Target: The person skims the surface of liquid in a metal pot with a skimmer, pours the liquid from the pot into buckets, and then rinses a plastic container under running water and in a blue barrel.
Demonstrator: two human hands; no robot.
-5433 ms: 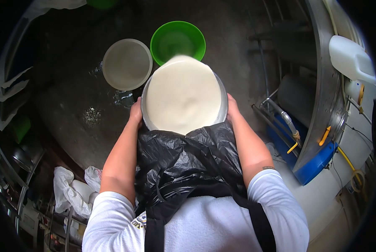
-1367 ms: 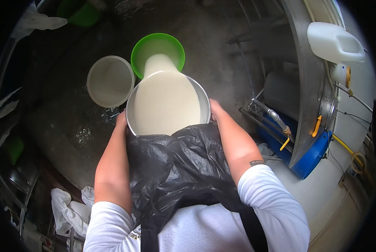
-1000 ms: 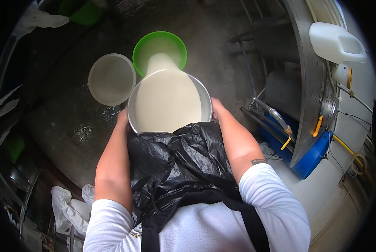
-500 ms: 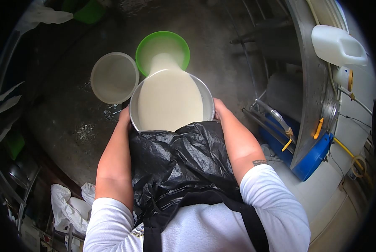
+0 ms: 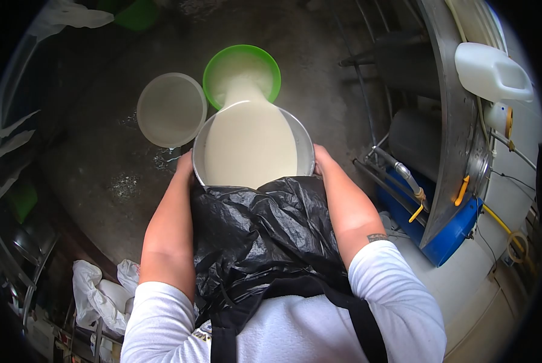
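A large round metal pot (image 5: 305, 145) holding creamy off-white liquid (image 5: 249, 145) is tilted away from me against my black plastic apron (image 5: 262, 236). My left hand (image 5: 186, 164) grips its left side and my right hand (image 5: 321, 158) grips its right side; the fingertips are mostly hidden behind the pot. Liquid streams over the far rim into a green basin (image 5: 209, 75) on the floor, whose surface looks foamy. Beside that basin, on the left, stands a pale round tub (image 5: 171, 110).
At the right are a metal table edge (image 5: 451, 121), a white jug (image 5: 487, 71), a pipe with a yellow-handled valve (image 5: 407, 175) and a blue drum (image 5: 449, 239). White bags (image 5: 95, 296) lie at lower left. The dark floor (image 5: 101, 199) has wet patches.
Compared with the oldest frame, the pot tips further forward, its liquid has drawn back from the side walls, and a wide stream now fills the green basin higher. Both hands keep their hold.
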